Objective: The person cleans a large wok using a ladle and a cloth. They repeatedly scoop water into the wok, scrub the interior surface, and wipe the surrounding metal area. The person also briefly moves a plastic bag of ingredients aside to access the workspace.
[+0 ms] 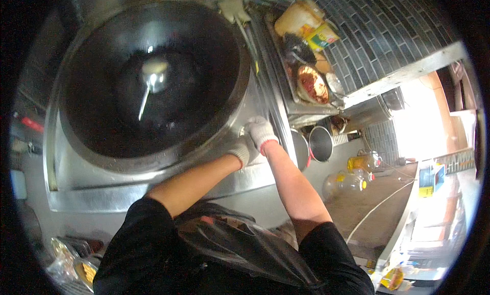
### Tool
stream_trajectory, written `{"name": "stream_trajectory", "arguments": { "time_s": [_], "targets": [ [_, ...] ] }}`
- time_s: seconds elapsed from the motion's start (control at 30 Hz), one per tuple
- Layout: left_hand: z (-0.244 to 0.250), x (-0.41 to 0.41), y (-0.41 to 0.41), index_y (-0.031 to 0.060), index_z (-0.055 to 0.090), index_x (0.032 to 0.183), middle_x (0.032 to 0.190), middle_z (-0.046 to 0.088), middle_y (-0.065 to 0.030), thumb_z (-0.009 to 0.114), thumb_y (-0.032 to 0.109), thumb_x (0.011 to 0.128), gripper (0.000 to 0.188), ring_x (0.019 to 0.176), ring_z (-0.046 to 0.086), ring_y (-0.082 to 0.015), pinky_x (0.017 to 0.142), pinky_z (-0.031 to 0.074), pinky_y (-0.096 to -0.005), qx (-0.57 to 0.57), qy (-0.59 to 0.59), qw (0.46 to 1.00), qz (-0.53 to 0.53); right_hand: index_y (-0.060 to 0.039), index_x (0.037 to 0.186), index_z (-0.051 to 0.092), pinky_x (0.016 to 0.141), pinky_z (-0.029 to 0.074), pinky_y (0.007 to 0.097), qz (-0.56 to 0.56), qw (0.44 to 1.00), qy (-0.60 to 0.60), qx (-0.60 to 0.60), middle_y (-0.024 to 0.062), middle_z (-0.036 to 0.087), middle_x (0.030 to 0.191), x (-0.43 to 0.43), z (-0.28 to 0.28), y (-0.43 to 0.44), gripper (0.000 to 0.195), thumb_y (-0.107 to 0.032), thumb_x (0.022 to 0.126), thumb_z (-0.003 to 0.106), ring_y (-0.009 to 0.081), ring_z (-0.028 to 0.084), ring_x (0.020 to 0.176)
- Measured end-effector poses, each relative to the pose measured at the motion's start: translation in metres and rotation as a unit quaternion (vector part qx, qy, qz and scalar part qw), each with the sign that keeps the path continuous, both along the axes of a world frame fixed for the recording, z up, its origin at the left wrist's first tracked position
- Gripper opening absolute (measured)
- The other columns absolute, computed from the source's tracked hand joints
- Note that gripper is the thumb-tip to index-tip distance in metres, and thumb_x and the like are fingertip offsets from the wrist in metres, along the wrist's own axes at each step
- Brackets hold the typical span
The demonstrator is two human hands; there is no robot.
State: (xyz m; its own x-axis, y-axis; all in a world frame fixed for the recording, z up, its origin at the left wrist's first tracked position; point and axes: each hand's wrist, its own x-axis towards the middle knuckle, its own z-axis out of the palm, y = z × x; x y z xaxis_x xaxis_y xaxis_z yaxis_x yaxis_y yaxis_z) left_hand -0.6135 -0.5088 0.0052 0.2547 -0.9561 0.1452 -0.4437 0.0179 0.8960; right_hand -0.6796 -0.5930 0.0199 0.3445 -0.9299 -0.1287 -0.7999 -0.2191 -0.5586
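Note:
Both my hands wear pale knitted gloves and meet over the steel stove top (pixel 260 172), just right of a very large dark wok (pixel 115 123). My left hand (pixel 239 147) lies close against my right hand (pixel 261 130); blur and overlap hide its fingers. The fingers of my right hand are curled, and whether anything is inside them cannot be seen. A small pale round thing shows beside them, too blurred to name. Near the wok's middle lies a shiny ladle-like metal utensil (pixel 153 79) with a thin handle.
A bowl of red food (pixel 313 84), a black bag (pixel 298 48) and a yellow-green packet (pixel 322 37) stand on the side counter by the tiled wall. Buckets (pixel 320 144) and plastic bottles (pixel 346 182) are on the floor at right. A pale hose (pixel 377 209) crosses a brown floor area.

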Motion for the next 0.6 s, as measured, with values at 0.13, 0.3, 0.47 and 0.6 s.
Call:
{"name": "stream_trajectory", "arguments": {
  "time_s": [0.13, 0.3, 0.47, 0.6],
  "targets": [
    [0.08, 0.077, 0.016, 0.0037, 0.058, 0.107, 0.075, 0.068, -0.0105, 0.064, 0.02, 0.082, 0.03, 0.053, 0.062, -0.0184, 0.046, 0.05, -0.0295, 0.302, 0.201, 0.931, -0.037, -0.0029, 0.111, 0.065, 0.079, 0.052, 0.0353, -0.136, 0.942, -0.283, 0.12, 0.0208, 0.07, 0.1, 0.012, 0.083, 0.028, 0.05, -0.043, 0.081, 0.07, 0.0279, 0.068, 0.089],
    [0.104, 0.11, 0.033, 0.0051, 0.054, 0.11, 0.078, 0.068, -0.0143, 0.066, 0.023, 0.085, 0.033, 0.051, 0.061, -0.0168, 0.042, 0.048, -0.0278, 0.284, 0.334, 0.898, 0.04, 0.0019, 0.127, 0.05, 0.08, 0.054, 0.0393, -0.054, 0.893, 0.376, -0.242, 0.0134, 0.063, 0.107, -0.055, 0.023, -0.018, 0.043, -0.016, 0.088, 0.055, 0.0314, 0.063, 0.098],
    [0.07, 0.114, 0.043, 0.0054, 0.054, 0.112, 0.089, 0.069, -0.0168, 0.067, 0.024, 0.089, 0.032, 0.062, 0.066, -0.0189, 0.051, 0.055, -0.0295, 0.278, 0.432, 0.858, 0.005, -0.0012, 0.114, 0.059, 0.075, 0.055, 0.0397, -0.08, 0.958, 0.269, -0.054, 0.022, 0.067, 0.104, -0.054, 0.034, -0.058, 0.032, -0.009, 0.083, 0.057, 0.031, 0.068, 0.093],
    [0.062, 0.087, 0.019, 0.0008, 0.06, 0.112, 0.094, 0.07, -0.0138, 0.07, 0.025, 0.087, 0.036, 0.07, 0.067, -0.0183, 0.062, 0.059, -0.0275, 0.243, 0.515, 0.818, -0.076, 0.0005, 0.089, 0.066, 0.052, 0.053, 0.0351, 0.106, 0.971, 0.156, 0.149, 0.0179, 0.068, 0.075, -0.078, 0.065, -0.092, 0.018, -0.002, 0.072, 0.07, 0.0236, 0.066, 0.062]
  ]
}}
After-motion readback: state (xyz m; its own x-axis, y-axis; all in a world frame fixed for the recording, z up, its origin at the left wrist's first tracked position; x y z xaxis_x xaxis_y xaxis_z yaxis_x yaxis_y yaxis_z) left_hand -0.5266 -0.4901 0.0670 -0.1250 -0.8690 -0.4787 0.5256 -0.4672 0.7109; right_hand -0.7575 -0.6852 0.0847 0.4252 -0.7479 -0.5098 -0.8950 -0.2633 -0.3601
